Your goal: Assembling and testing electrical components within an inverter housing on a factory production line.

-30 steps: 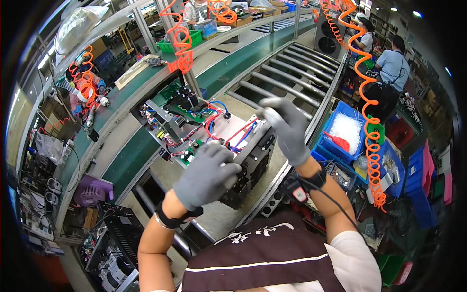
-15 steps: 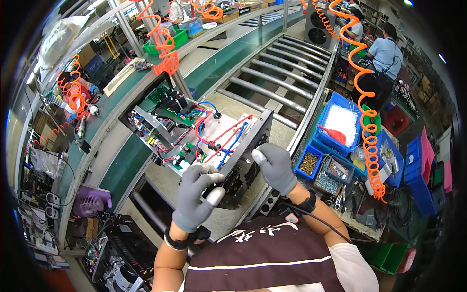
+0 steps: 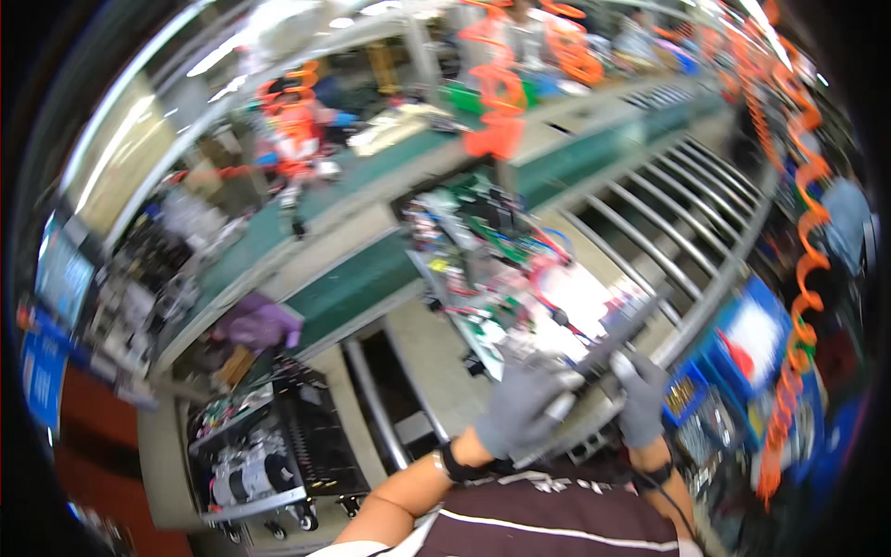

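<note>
- Lower centre: gloved left hand (image 3: 525,408) at the wired chassis (image 3: 568,295); blur hides whether it grips.
- Lower right: gloved right hand (image 3: 641,401) beside the dark panel (image 3: 624,332), grip equally unclear.

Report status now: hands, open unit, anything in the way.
Left hand, right hand by the dark panel; blur hides their grip. Open unit, insides exposed. Orange coiled hose hangs off right, apart from hands.

Bright overhead lights (image 3: 768,33) streak (heavy motion blur), and fisheye edges bend into black.
</note>
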